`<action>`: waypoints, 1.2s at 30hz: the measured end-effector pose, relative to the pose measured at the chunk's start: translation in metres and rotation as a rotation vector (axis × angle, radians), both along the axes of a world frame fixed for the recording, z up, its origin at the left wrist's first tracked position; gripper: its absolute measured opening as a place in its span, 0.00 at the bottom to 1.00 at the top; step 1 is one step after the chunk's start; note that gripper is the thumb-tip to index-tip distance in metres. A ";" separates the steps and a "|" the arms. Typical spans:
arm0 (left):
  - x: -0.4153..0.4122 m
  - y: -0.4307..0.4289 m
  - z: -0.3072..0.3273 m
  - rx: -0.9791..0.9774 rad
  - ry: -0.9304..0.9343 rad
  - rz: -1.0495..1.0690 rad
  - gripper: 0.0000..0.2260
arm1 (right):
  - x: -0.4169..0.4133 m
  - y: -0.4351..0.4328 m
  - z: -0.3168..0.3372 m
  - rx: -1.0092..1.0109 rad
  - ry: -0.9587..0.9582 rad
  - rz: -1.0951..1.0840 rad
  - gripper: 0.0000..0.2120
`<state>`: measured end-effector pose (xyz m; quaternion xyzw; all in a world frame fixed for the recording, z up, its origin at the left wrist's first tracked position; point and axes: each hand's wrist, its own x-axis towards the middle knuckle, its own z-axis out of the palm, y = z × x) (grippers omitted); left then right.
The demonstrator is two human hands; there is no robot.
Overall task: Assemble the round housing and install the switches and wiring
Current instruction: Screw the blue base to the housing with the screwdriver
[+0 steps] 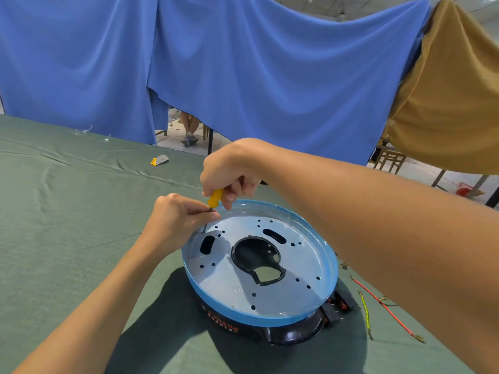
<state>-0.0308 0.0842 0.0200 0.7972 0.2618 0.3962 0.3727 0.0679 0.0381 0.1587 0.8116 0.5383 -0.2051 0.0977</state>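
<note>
My right hand (229, 171) grips the screwdriver (215, 197) while my left hand (175, 221) pinches its shaft, steadying the tip at the plate's (232, 282) upper-left hole.

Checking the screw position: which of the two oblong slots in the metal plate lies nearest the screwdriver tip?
The left slot, just below the tip of the screwdriver; the other slot lies well to its right.
</note>
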 end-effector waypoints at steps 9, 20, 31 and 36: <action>-0.002 0.004 0.000 0.018 0.052 -0.021 0.06 | -0.004 -0.012 0.015 0.177 -0.288 0.494 0.03; -0.004 0.009 -0.002 0.045 0.087 -0.060 0.04 | -0.011 -0.007 0.005 0.166 -0.357 0.491 0.14; -0.003 0.011 -0.005 0.073 0.112 -0.077 0.06 | -0.009 -0.003 0.000 0.211 -0.148 0.312 0.16; -0.001 0.013 -0.006 0.097 0.136 -0.085 0.08 | -0.008 -0.001 0.000 0.217 0.005 0.160 0.11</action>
